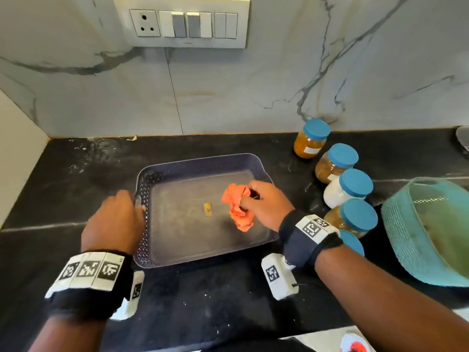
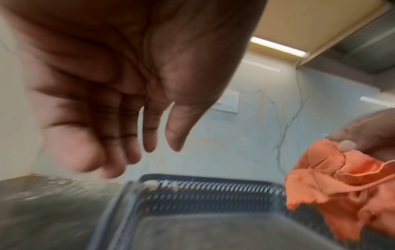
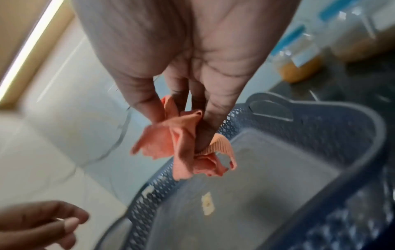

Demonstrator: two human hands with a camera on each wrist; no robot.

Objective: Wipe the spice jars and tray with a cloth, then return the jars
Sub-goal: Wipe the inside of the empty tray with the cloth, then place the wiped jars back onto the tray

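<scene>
A dark blue tray (image 1: pixel 200 160) with latticed walls sits mid-counter, no jars in it. A small yellowish scrap (image 1: pixel 208 209) lies on its floor. My right hand (image 1: pixel 243 202) pinches a crumpled orange cloth (image 1: pixel 237 212) just above the tray's right half; in the right wrist view the fingertips (image 3: pixel 202 142) grip the cloth (image 3: pixel 171 143) over the tray (image 3: pixel 320 108). My left hand (image 1: pixel 119 217) hovers at the tray's left rim, blurred, fingers (image 2: pixel 149 135) relaxed and holding nothing. Several blue-lidded spice jars (image 1: pixel 349 188) stand in a row right of the tray.
A teal woven basket (image 1: pixel 406 224) stands at the far right, close to the jars. A marble wall with a switch panel (image 1: pixel 182 21) closes the back. The black counter (image 1: pixel 76 179) left of the tray carries white specks. A glass (image 1: pixel 463 138) peeks in at the right edge.
</scene>
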